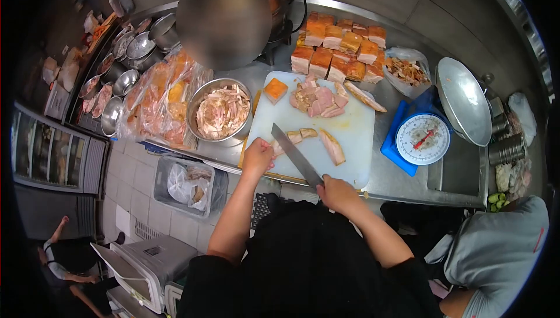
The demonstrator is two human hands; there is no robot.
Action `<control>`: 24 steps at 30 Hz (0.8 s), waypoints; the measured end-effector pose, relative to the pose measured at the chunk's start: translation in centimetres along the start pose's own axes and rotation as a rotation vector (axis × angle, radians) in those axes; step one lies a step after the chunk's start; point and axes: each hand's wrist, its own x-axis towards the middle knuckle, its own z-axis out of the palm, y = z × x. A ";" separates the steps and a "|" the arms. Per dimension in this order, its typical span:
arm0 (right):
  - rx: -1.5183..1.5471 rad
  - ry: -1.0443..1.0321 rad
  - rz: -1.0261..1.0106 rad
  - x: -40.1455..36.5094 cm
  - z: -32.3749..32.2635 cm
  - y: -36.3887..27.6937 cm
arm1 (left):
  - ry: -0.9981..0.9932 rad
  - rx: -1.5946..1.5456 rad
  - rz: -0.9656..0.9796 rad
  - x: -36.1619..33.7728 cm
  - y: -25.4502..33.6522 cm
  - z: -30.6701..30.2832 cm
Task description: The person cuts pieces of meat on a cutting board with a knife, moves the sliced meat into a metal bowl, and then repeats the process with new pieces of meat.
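Observation:
My right hand (337, 193) is wrapped round the handle of a knife (298, 158), whose broad blade slants up and left over the white cutting board (359, 137). Curled fingers of my left hand (258, 156) hold the near end of a pork strip (287, 141), just left of the blade. Some cut pieces of the strip lie beyond the blade. Another pork strip (332, 146) rests right of the knife. Farther back on the board are a pile of sliced pork (319, 98), a square block of roast pork (275, 90) and a longer strip (365, 97).
A steel bowl of cut pork (222, 110) stands left of the board. Stacked roast pork blocks (338, 46) sit behind it. On the right is a blue dial scale (423, 138) with a metal pan (464, 102). A person in grey (496, 254) is close at right.

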 end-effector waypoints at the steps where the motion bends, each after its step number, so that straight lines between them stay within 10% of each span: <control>1: 0.133 -0.098 0.066 0.3 -1.6 0.0 | -0.001 -0.001 0.010 0.3 0.1 0.1; 10: 0.872 -0.039 0.388 -3.3 -2.4 5.5 | 0.032 0.218 0.458 2.9 2.0 3.3; 12: 0.932 -0.024 0.415 -3.6 -1.5 6.4 | 0.190 0.520 0.924 5.1 1.4 4.8; 24: 1.078 -0.271 0.315 -0.6 2.2 4.8 | 0.333 0.726 0.828 4.6 1.2 8.6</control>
